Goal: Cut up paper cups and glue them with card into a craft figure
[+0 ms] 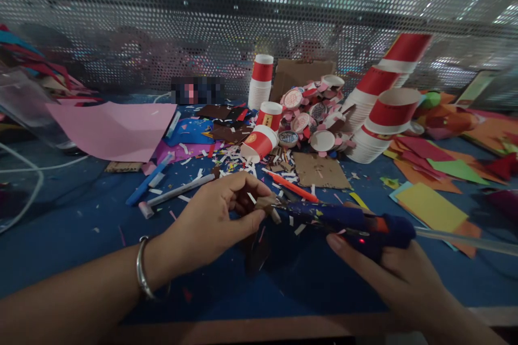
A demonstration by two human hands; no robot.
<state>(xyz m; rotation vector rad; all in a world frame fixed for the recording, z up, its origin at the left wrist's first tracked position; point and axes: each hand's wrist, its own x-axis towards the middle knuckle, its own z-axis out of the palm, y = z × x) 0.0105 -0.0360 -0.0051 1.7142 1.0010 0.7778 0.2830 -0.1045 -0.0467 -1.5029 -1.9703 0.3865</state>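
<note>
My right hand [388,267] grips a dark blue glue gun [352,220] with a small red light, its nozzle pointing left. My left hand [216,218], with a metal bangle on the wrist, pinches a small brown paper piece [265,204] right at the nozzle tip. Both hands hover low over the blue table [81,226], near its front edge. A clear glue stick [465,240] juts out of the gun's back toward the right.
Paper scraps litter the table. A red cup [259,143] lies tipped over; stacks of red-and-white cups [380,113] stand at the back right beside a heap of decorated cup lids. A pink sheet [117,129], pens [178,190], cardboard [319,170] and coloured paper [431,206] surround my hands. A mesh wall stands behind.
</note>
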